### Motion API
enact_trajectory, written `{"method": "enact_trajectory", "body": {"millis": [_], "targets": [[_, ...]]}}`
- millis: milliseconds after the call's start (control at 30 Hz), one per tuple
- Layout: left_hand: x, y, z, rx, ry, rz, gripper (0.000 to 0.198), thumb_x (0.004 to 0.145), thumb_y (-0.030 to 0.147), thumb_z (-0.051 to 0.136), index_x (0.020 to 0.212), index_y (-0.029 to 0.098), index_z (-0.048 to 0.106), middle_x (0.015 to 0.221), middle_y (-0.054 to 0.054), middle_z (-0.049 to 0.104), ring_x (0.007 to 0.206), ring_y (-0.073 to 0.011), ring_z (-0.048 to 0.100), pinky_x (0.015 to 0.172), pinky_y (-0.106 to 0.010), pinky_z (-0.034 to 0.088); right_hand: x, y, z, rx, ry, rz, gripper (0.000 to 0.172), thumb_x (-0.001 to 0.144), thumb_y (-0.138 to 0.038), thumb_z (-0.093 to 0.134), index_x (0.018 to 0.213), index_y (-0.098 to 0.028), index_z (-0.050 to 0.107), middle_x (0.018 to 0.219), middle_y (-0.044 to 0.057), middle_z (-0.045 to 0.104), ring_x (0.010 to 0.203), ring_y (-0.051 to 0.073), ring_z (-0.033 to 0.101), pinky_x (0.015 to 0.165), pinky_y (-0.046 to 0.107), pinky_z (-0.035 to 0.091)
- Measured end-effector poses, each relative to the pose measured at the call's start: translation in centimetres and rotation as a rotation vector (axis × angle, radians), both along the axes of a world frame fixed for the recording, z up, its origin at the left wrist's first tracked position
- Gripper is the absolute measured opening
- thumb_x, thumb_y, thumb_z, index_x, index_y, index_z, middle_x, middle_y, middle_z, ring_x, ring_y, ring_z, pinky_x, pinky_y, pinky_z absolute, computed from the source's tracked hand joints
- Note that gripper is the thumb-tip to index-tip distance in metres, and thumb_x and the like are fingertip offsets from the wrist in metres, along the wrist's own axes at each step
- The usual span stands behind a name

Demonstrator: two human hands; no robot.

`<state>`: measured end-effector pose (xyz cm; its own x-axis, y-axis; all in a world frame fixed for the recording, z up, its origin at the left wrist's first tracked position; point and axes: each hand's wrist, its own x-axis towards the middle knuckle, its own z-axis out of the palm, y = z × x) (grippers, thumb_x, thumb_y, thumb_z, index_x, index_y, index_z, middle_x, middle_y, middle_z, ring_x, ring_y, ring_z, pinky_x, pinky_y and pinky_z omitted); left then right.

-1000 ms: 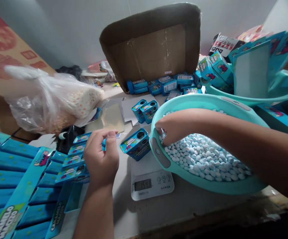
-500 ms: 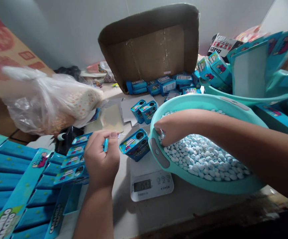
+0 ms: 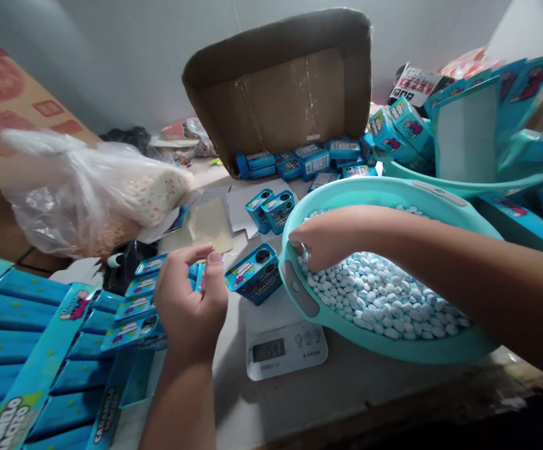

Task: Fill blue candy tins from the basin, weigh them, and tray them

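My right hand [image 3: 321, 240] reaches into a turquoise tub [image 3: 393, 352] of small white-blue candies [image 3: 388, 294]. Its fingers curl round some candies near the tub's left wall. My left hand [image 3: 189, 300] is loosely curled, with thumb and index tips a little apart. A bit of blue printed packaging shows behind the thumb; whether the hidden fingers hold it is unclear. Just right of that hand, an upright blue candy box [image 3: 256, 272] with a dark round opening stands on a white kitchen scale [image 3: 286, 351]. The scale's display seems to read 154.3.
Two similar boxes [image 3: 271, 209] stand behind the scale. A tilted cardboard carton [image 3: 294, 94] holds several more. Left are display trays [image 3: 32, 375], a row of boxes [image 3: 135, 306] and a clear plastic bag [image 3: 93, 194]. Another turquoise tub [image 3: 478, 185] with packaging stands back right.
My left index finger has lifted slightly off the thumb, showing more of the blue packaging behind. My right hand has barely shifted among the candies. The box on the scale stays put.
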<state>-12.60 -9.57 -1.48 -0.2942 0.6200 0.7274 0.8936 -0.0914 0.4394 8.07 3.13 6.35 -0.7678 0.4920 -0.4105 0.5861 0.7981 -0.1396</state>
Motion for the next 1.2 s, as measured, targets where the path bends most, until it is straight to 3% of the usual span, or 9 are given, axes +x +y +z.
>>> {"method": "enact_trajectory", "body": {"millis": [167, 500, 700, 1200], "targets": [[-0.1, 0.1, -0.3, 0.024, -0.088, 0.000, 0.022, 0.094, 0.031, 0.063, 0.114, 0.021, 0.065, 0.105, -0.009, 0.070, 0.097, -0.0227, 0.068, 0.092, -0.040, 0.055, -0.1, 0.3, -0.2, -0.004, -0.022, 0.026, 0.024, 0.077, -0.023, 0.061, 0.098, -0.015, 0.068, 0.080, 0.006, 0.065, 0.060, 0.015, 0.053, 0.053, 0.030, 0.036], [-0.4, 0.1, 0.0, 0.026, 0.022, 0.048, 0.016, 0.094, 0.029, 0.062, 0.106, 0.019, 0.068, 0.099, -0.007, 0.072, 0.094, -0.0214, 0.069, 0.090, -0.038, 0.054, -0.3, -0.1, 0.0, 0.024, -0.077, -0.002, 0.026, 0.078, -0.020, 0.061, 0.104, -0.017, 0.067, 0.084, 0.005, 0.065, 0.061, 0.015, 0.053, 0.054, 0.029, 0.037], [-0.3, 0.0, 0.3, 0.034, 0.066, 0.053, 0.014, 0.095, 0.028, 0.060, 0.101, 0.019, 0.068, 0.095, -0.006, 0.072, 0.092, -0.0218, 0.069, 0.088, -0.038, 0.054, -0.1, 0.3, -0.3, 0.058, -0.107, -0.033, 0.042, 0.078, -0.018, 0.062, 0.120, -0.021, 0.069, 0.089, 0.006, 0.065, 0.065, 0.017, 0.054, 0.058, 0.031, 0.038], [-0.5, 0.0, 0.4, 0.029, 0.104, 0.070, 0.014, 0.097, 0.030, 0.058, 0.095, 0.020, 0.067, 0.093, -0.008, 0.072, 0.093, -0.0240, 0.068, 0.088, -0.041, 0.054, -0.3, 0.7, -1.1, 0.085, -0.126, -0.058, 0.038, 0.079, -0.021, 0.065, 0.117, -0.019, 0.070, 0.095, 0.010, 0.066, 0.077, 0.022, 0.060, 0.066, 0.033, 0.043]]}}
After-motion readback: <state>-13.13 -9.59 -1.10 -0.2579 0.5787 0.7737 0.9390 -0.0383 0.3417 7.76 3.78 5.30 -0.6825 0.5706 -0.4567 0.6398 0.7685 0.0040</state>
